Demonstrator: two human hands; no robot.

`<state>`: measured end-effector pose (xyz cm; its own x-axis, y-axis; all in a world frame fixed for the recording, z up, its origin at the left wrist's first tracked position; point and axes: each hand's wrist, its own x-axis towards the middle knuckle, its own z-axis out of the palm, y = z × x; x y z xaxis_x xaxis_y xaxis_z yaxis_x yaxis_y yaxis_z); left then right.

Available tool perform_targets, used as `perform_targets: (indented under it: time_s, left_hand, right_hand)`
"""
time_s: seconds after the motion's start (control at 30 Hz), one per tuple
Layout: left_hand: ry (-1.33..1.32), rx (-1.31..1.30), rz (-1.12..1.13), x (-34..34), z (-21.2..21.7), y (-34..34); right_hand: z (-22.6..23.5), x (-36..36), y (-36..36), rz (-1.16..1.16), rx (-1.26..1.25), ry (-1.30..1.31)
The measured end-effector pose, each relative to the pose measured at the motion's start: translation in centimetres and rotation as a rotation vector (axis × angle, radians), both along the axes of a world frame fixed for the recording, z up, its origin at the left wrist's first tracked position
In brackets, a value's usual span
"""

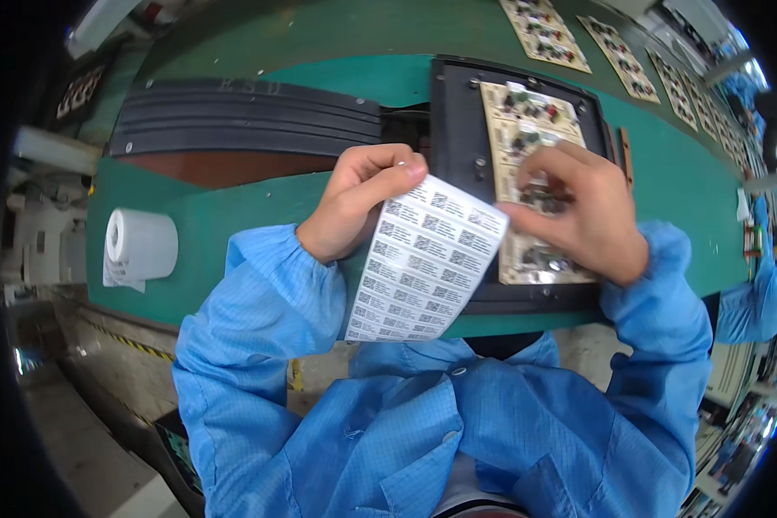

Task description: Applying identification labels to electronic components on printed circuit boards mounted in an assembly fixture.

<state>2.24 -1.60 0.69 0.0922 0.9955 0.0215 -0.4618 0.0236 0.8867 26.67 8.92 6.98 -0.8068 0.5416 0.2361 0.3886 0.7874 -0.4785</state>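
Observation:
My left hand pinches the top edge of a white label sheet between thumb and fingers. Rows of small printed labels with square codes cover the sheet, which hangs tilted in front of the bench edge. My right hand is bent over a tan circuit board, its thumb tip at the sheet's right corner. A gap shows between that thumb and the curled index finger, and I see nothing held there. The board carries several components and lies in a black frame fixture; my right hand hides its middle.
A roll of white labels lies on the green bench mat at the left. A dark ridged panel stretches behind my left hand. More circuit boards are lined up at the far right. A brown strip stands beside the fixture.

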Motion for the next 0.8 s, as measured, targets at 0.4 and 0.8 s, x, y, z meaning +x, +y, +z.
perform_targets:
  time_s: [0.4, 0.8]
  left_hand:
    - [-0.087, -0.041, -0.047, 0.2, -0.2, 0.4]
    - [-0.090, 0.029, -0.056, 0.2, -0.6, 0.5]
  right_hand:
    - [6.7, -9.6, 11.9, 0.169, -0.106, -0.086]
    - [-4.3, -20.7, 24.2, 0.068, -0.035, -0.245]
